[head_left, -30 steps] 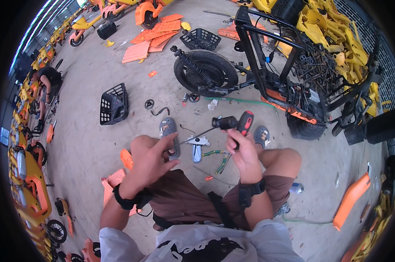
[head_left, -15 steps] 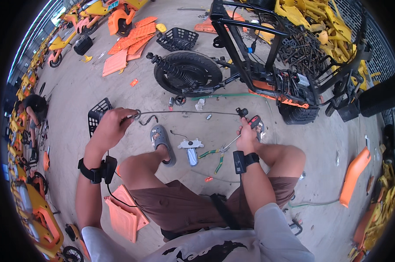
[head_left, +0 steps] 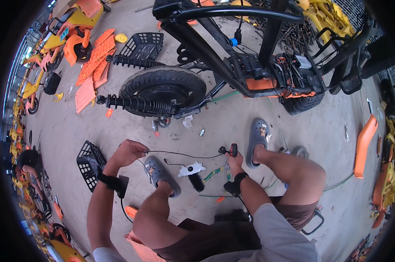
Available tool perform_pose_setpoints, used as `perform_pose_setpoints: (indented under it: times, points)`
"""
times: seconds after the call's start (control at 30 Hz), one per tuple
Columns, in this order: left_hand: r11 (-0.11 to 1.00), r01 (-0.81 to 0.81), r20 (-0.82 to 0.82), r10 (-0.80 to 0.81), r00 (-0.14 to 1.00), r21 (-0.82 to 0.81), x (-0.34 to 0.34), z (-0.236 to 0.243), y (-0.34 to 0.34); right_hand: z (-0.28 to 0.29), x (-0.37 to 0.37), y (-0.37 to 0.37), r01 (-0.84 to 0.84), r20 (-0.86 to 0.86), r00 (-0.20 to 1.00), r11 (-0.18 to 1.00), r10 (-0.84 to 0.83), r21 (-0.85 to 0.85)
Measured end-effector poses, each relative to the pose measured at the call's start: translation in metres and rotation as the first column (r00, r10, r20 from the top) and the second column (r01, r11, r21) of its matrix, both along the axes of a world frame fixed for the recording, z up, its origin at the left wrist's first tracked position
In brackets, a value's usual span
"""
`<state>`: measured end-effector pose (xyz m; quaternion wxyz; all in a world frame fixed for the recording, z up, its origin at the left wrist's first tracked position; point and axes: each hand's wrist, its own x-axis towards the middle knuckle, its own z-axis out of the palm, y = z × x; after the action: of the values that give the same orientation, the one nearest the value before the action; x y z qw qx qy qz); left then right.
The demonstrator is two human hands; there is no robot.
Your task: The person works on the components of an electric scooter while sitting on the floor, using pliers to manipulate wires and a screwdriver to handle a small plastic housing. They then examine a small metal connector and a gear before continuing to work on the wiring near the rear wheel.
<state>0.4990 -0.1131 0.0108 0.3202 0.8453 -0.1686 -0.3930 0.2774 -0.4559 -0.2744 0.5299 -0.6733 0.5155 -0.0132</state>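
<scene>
A thin dark cable point(head_left: 180, 153) runs between my two hands and sags slightly. My left hand point(head_left: 130, 152) pinches one end of it between thumb and fingertips. At the other end, a small black fitting point(head_left: 223, 150) sits at the fingers of my right hand point(head_left: 235, 164). That hand is also closed around a screwdriver point(head_left: 233, 149) with a red and black handle. On the floor below the cable lies a lamp-like part point(head_left: 195, 169) with a white bracket and a dark, glossy body. Green-and-yellow-handled pliers point(head_left: 213, 174) lie beside it, near my right wrist.
Ahead stands a stripped black scooter frame point(head_left: 206, 48) with a rear wheel point(head_left: 162, 89) and shock absorbers. A black basket point(head_left: 90, 163) lies left of my left forearm. Orange panels point(head_left: 95, 59) lie farther left. An orange strip point(head_left: 364, 146) lies at the right. Another person point(head_left: 29, 163) crouches far left.
The view has shifted, and the scooter frame looks nearer. Both hands sit lower in the picture and closer together. The cable, nearly straight before, now sags. The screwdriver handle points more upward.
</scene>
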Motion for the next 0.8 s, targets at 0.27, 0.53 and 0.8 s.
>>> perform_pose_setpoints:
  times: [0.27, 0.53, 0.8]
  points:
    - [0.974, 0.139, 0.253, -0.182, 0.950, 0.179, -0.009, -0.074, 0.023, 0.014, -0.027, 0.025, -0.130, -0.055, 0.991, 0.833, 0.119, -0.538]
    - [0.923, 0.140, 0.478, -0.311, 0.821, 0.360, -0.041, -0.106, 0.076, 0.174, 0.016, -0.044, -0.166, 0.303, 0.942, 0.984, 0.141, 0.059]
    - [0.924, -0.209, 0.655, -0.056, 0.753, 0.320, -0.112, -0.117, 0.171, 0.529, -0.074, -0.121, -0.610, 0.168, 0.759, 0.777, 0.629, -0.156]
